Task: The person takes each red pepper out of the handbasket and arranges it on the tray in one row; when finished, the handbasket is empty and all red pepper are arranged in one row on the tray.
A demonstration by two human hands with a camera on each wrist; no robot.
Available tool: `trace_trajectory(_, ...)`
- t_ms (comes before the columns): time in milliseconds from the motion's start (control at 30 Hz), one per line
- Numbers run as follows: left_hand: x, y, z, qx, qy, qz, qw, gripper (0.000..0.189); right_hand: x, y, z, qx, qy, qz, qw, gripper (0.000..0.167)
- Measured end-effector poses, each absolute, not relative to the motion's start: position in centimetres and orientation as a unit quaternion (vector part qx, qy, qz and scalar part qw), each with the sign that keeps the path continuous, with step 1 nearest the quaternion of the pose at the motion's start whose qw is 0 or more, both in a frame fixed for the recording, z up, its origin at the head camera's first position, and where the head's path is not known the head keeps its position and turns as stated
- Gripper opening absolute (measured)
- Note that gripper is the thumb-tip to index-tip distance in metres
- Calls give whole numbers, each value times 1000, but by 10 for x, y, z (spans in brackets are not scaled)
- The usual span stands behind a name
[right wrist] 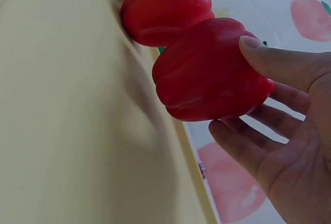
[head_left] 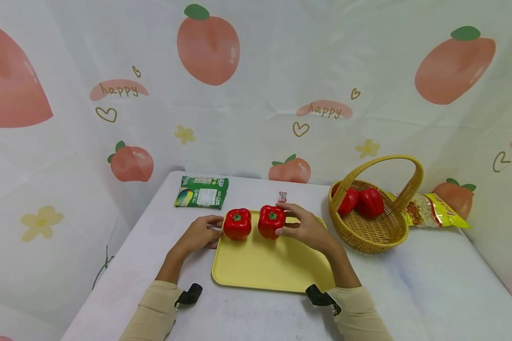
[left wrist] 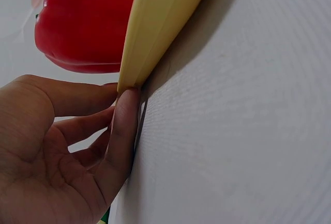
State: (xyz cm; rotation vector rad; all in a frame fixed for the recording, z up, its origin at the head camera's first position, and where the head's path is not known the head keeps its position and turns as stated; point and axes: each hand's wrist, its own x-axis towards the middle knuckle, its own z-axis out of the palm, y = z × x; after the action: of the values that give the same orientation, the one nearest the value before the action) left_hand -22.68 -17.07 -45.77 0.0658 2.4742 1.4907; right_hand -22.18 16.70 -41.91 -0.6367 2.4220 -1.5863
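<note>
A yellow tray (head_left: 268, 265) lies on the table, and my left hand (head_left: 201, 232) pinches its left rim between thumb and fingers, as the left wrist view shows up close. Just inside that rim a red bell pepper (head_left: 238, 225) with a green stem stands upright on the tray. My right hand (head_left: 304, 229) holds a second red bell pepper (right wrist: 214, 74) by thumb and fingertips. In the right wrist view this pepper is raised over the tray, its shadow falling on the yellow surface beneath.
At the right stands a wicker basket (head_left: 372, 234) with a tall handle; red peppers (head_left: 370, 202) lie inside. Behind it is a yellow-and-clear food bag (head_left: 435, 211). A green packet (head_left: 202, 192) lies back left, and a small pink-and-white wrapper (head_left: 282, 196) lies behind the tray.
</note>
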Motion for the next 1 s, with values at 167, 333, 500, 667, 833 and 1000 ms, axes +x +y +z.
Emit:
trace_trajectory(167,-226,-171,-457,27,850,511,127,53,-221,166,-420,-214,814,-532,93,75)
trace_trajectory(333,-227,-170,-457,28,849,511,129,53,-221,165,-420,-208,815,-532,95,74)
trace_trajectory(500,-227,-170,-457,26,848,512,130,53,-221,163,-421,-206,813,-535,104,74)
trace_trajectory(667,-227,-171,-457,27,849,512,127,52,-220,162,-421,-203,813,-535,108,73)
trace_trajectory(833,-226,-171,-458,27,850,512,125,53,-219,161,-421,-205,811,-536,112,72)
trace_trajectory(1000,-226,-172,-458,27,849,513,124,53,-219,160,-422,-210,814,-530,111,72)
